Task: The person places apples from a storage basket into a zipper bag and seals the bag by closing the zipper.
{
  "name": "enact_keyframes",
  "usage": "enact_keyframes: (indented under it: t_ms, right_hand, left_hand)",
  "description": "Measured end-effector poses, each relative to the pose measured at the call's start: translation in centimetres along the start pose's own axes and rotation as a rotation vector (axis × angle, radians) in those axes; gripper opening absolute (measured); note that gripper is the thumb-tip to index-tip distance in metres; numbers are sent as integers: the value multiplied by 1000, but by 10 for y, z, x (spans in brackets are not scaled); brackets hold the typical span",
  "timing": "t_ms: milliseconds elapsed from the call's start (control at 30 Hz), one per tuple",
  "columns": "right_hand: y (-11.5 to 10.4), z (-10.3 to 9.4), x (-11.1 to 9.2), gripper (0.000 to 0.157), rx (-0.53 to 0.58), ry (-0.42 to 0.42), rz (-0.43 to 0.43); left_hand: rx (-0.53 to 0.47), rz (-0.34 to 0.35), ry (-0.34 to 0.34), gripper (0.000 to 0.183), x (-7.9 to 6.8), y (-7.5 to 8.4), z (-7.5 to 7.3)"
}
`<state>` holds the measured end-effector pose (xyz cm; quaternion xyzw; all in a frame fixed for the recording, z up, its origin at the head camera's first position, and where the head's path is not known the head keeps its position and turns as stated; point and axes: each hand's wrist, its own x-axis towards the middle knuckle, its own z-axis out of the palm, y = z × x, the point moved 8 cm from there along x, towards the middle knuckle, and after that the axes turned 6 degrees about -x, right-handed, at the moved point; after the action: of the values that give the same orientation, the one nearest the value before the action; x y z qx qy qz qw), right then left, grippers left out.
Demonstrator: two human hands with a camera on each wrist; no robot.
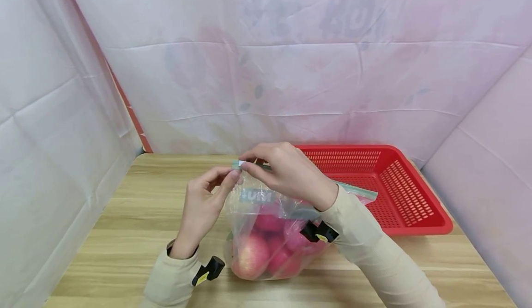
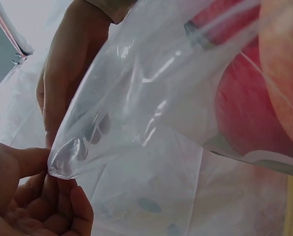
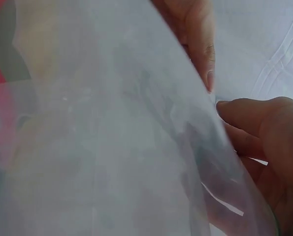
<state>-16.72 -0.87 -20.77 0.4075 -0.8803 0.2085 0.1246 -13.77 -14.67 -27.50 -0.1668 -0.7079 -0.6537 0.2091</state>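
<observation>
A clear zip bag (image 1: pixel 245 225) stands on the table, holding several red and pink fruits, among them an apple (image 1: pixel 252 255). At its top left corner my left hand (image 1: pixel 202 204) pinches the plastic between thumb and forefinger, as the left wrist view also shows. My right hand (image 1: pixel 291 172) reaches across the top and pinches the green-edged zip strip by a small white tab (image 1: pixel 242 163). Thumb and fingertips of both hands nearly meet there. In the right wrist view, the bag's film (image 3: pixel 112 147) covers part of the right hand's fingers (image 3: pixel 244 142).
Behind and to the right stands a red perforated plastic basket (image 1: pixel 440 220). The bag's right end of the zip strip (image 1: pixel 361 191) overlaps it in the head view. Pale cloth walls (image 1: pixel 291 81) enclose the wooden table (image 1: pixel 137 215) at the back and sides.
</observation>
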Motion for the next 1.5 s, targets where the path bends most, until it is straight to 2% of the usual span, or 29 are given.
enact_keyframes:
  t_ms: [200,467,1133,1500]
  right_hand:
    - [1,-2,-1,12,27,16,16]
    - [0,-7,-3,5,42,49,-8]
    - [3,-7,-13,5,-47,21,24]
    - [10,-11,-23,5,-71,21,49]
  left_hand:
    - [-2,16,6,6,-1,2,0]
    - [-22,38,25,5,-1,3,-1]
    - [-50,99,38,8,-2,7,-2]
    - [-77,78,57,7,-2,5,-6]
